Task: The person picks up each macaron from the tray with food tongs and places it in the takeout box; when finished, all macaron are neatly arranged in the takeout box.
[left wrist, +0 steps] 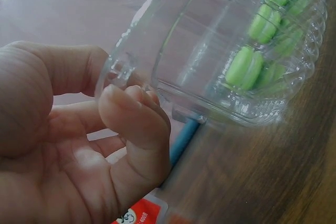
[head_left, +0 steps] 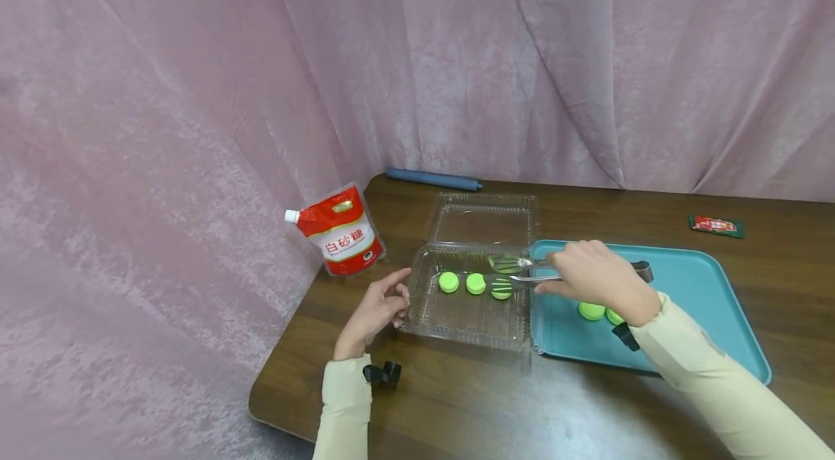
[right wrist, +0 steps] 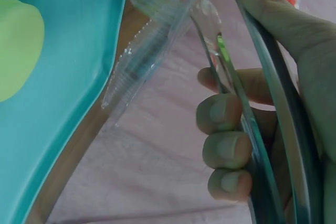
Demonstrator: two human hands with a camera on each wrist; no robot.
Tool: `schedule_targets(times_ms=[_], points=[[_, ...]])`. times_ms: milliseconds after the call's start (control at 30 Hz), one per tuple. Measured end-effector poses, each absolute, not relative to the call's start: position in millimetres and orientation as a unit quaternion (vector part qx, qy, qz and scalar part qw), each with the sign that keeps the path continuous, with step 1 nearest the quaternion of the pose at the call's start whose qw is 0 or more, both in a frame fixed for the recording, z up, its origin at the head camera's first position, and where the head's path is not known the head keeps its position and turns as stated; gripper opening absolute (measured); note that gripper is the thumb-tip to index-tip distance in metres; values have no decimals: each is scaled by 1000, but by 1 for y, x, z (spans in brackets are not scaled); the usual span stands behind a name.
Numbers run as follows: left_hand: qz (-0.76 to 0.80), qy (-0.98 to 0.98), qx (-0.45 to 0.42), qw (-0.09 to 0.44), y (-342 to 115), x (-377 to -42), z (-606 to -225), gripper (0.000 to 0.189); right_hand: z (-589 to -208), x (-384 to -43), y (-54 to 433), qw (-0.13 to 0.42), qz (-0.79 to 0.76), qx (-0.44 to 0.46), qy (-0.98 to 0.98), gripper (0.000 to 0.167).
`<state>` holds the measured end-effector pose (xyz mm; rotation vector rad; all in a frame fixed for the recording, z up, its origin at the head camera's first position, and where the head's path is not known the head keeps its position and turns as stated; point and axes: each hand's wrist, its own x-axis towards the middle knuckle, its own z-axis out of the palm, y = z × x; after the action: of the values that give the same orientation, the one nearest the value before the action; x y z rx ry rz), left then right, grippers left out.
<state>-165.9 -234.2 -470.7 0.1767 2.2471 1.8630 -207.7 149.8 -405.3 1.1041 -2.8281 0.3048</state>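
My left hand [head_left: 375,308] pinches the left rim of a clear plastic clamshell box [left wrist: 121,72], whose lid [head_left: 483,221] lies folded back. My right hand [head_left: 596,275] grips metal serving tongs [right wrist: 278,93] by their arms. The tongs' slotted ends are spread apart over the right part of the box. One end overlaps a green macaron [head_left: 501,294]; whether it touches cannot be seen. To its left in the same row sit a middle green macaron [head_left: 475,284] and a left green macaron [head_left: 448,282]. More green macarons [head_left: 591,311] lie on the blue tray [head_left: 691,293], partly hidden under my right wrist.
A red and white spouted pouch [head_left: 346,232] lies at the table's left edge. At the back is a blue roll [head_left: 433,179] near the pink curtain [head_left: 457,69]. A small red and green packet [head_left: 715,226] lies behind the tray, whose left edge meets the box.
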Motion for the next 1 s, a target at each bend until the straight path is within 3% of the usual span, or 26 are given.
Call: schedule_targets(times_ms=[133,500,767,1000], points=[[629,767,59,109,-234,-166,-471,62,-406,-202,159,40,121,345,-930,34],[631,765,65,111,-234,-169,-474,61,-409,-186,183,86,134,325,-932,50],[639,760,49,109,-235,-169,-476,62,-409,-170,202,87,129,279,-948,60],[641,758,49,108,-234,-167,-474,63,-411,-163,222,111,126,257,-952,50]])
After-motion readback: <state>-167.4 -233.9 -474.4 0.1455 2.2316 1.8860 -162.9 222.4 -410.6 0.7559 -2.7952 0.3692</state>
